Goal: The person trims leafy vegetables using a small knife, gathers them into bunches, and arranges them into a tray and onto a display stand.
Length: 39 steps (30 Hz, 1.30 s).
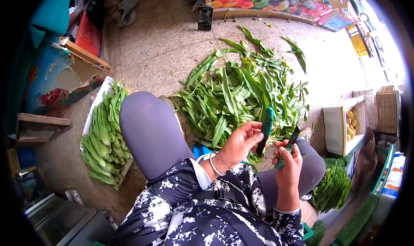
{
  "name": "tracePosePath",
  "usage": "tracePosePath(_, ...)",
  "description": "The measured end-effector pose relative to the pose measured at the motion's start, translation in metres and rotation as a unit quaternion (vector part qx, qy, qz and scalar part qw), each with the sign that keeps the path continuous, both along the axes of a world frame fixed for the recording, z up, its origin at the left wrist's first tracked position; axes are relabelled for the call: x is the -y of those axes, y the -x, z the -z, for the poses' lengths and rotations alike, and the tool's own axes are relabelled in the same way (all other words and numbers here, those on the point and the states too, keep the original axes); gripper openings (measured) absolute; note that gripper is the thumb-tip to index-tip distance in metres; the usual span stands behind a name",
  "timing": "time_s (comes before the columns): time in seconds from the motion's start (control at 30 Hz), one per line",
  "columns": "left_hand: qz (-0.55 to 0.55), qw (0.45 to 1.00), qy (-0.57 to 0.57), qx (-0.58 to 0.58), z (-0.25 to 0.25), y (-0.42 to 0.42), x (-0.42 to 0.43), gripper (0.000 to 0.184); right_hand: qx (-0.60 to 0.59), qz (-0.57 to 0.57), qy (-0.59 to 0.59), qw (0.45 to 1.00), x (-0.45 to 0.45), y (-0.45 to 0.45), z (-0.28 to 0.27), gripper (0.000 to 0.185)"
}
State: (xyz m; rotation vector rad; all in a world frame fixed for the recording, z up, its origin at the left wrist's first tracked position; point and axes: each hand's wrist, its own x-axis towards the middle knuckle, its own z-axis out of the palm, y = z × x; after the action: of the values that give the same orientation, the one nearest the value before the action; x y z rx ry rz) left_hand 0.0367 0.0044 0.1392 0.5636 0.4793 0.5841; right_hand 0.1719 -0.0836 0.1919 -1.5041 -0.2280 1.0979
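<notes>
My left hand (pixel 241 144), with a pale bangle at the wrist, is closed on a dark flat tool with a green-wrapped end (pixel 268 121). The wrapped end points up and the dark part runs down past my fingers. My right hand (pixel 288 159) grips a small knife (pixel 294 136); its dark blade rises above the fingers and its green-wrapped handle shows below. The two tools are apart, held close together above my lap. Beyond them, a heap of loose long green leaves (pixel 233 90) lies on the floor between my legs.
A white box (pixel 98 100) of trimmed leafy greens (pixel 103 138) stands by my left knee. More greens (pixel 332 185) and a white box (pixel 334 125) of round yellow produce are on the right. A phone-like device (pixel 205 18) stands ahead, near a fruit-printed panel (pixel 276 4).
</notes>
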Motion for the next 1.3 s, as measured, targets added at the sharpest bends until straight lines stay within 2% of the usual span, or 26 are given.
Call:
tracePosePath(0.03, -0.002, 1.0, 0.0, 0.0, 0.001, -0.002, 0.002, 0.024, -0.023, 0.013, 0.035, 0.999, 0.001, -0.005, 0.002, 0.015)
tracePosePath(0.1, -0.018, 0.97, -0.2, -0.136, -0.003, -0.004, 0.005, 0.022, -0.026, -0.018, 0.063, 0.997, 0.006, -0.009, 0.006, 0.016)
tracePosePath(0.13, -0.079, 0.901, -0.38, -0.192, -0.007, -0.007, 0.003, 0.019, -0.03, -0.048, 0.091, 0.994, 0.007, -0.011, 0.008, 0.021)
tracePosePath(0.17, -0.046, 0.845, -0.473, -0.246, -0.012, -0.004, 0.002, 0.024, -0.031, -0.048, 0.09, 0.994, 0.009, -0.014, 0.008, 0.021)
tracePosePath(0.23, -0.02, 0.762, -0.591, -0.266, -0.014, -0.001, 0.003, 0.025, -0.151, -0.074, 0.086, 0.982, 0.014, -0.021, 0.008, 0.044)
tracePosePath(0.27, -0.019, 0.762, -0.591, -0.265, -0.013, -0.001, 0.004, 0.025, -0.201, -0.103, 0.099, 0.969, 0.013, -0.025, 0.008, 0.06)
tracePosePath(0.3, -0.02, 0.715, -0.645, -0.268, -0.012, -0.001, 0.005, 0.024, -0.242, -0.112, 0.118, 0.957, 0.011, -0.025, 0.002, 0.062)
tracePosePath(0.33, -0.022, 0.664, -0.697, -0.271, -0.01, -0.001, 0.006, 0.024, -0.226, -0.138, 0.112, 0.958, 0.014, -0.025, 0.002, 0.055)
tracePosePath(0.4, -0.016, 0.652, -0.705, -0.279, -0.007, -0.001, 0.009, 0.023, -0.211, -0.165, 0.105, 0.958, 0.019, -0.024, 0.0, 0.049)
tracePosePath(0.43, -0.011, 0.64, -0.713, -0.287, -0.006, -0.001, 0.01, 0.022, -0.165, -0.204, 0.106, 0.959, 0.02, -0.022, -0.002, 0.039)
tracePosePath(0.47, -0.01, 0.64, -0.713, -0.286, -0.006, -0.002, 0.01, 0.022, -0.119, -0.242, 0.106, 0.957, 0.021, -0.021, -0.004, 0.031)
tracePosePath(0.5, -0.037, 0.651, -0.703, -0.283, -0.01, -0.003, 0.01, 0.026, -0.119, -0.241, 0.106, 0.957, 0.023, -0.022, -0.004, 0.031)
tracePosePath(0.57, -0.064, 0.662, -0.692, -0.28, -0.012, -0.004, 0.01, 0.032, -0.18, -0.145, 0.129, 0.964, 0.026, -0.029, -0.006, 0.025)
tracePosePath(0.67, -0.083, 0.74, -0.615, -0.26, -0.01, -0.005, 0.012, 0.025, -0.067, -0.104, 0.117, 0.985, 0.039, -0.057, -0.032, 0.019)
tracePosePath(0.7, -0.084, 0.74, -0.615, -0.26, -0.011, -0.005, 0.011, 0.025, -0.017, -0.084, 0.103, 0.991, 0.048, -0.077, -0.049, 0.017)
tracePosePath(0.73, -0.074, 0.758, -0.592, -0.263, -0.013, -0.004, 0.011, 0.021, 0.138, 0.0, 0.12, 0.983, 0.057, -0.092, -0.07, 0.015)
tracePosePath(0.8, -0.066, 0.777, -0.566, -0.266, -0.015, -0.003, 0.01, 0.017, 0.334, 0.104, 0.135, 0.927, 0.088, -0.147, -0.129, 0.014)
tracePosePath(0.87, -0.012, 0.861, -0.444, -0.247, -0.017, -0.001, 0.009, 0.011, 0.506, 0.209, 0.209, 0.81, 0.15, -0.217, -0.175, 0.021)
tracePosePath(0.93, 0.002, 0.851, -0.462, -0.251, -0.023, 0.002, 0.008, 0.01, 0.584, 0.264, 0.297, 0.708, 0.199, -0.251, -0.212, 0.022)
tracePosePath(0.97, 0.015, 0.837, -0.483, -0.255, -0.025, 0.003, 0.008, 0.01, 0.596, 0.283, 0.35, 0.665, 0.225, -0.262, -0.222, 0.023)
tracePosePath(1.0, 0.041, 0.848, -0.469, -0.244, -0.026, 0.003, 0.01, 0.011, 0.59, 0.295, 0.398, 0.638, 0.249, -0.268, -0.223, 0.023)
tracePosePath(1.07, 0.063, 0.854, -0.463, -0.228, -0.031, 0.004, 0.012, 0.012, 0.553, 0.297, 0.482, 0.611, 0.289, -0.271, -0.212, 0.024)
tracePosePath(1.17, 0.08, 0.859, -0.464, -0.202, -0.033, 0.005, 0.018, 0.014, 0.483, 0.276, 0.569, 0.605, 0.334, -0.263, -0.173, 0.025)
tracePosePath(1.3, 0.12, 0.85, -0.47, -0.203, -0.034, 0.007, 0.019, 0.014, 0.407, 0.246, 0.617, 0.627, 0.37, -0.24, -0.119, 0.027)
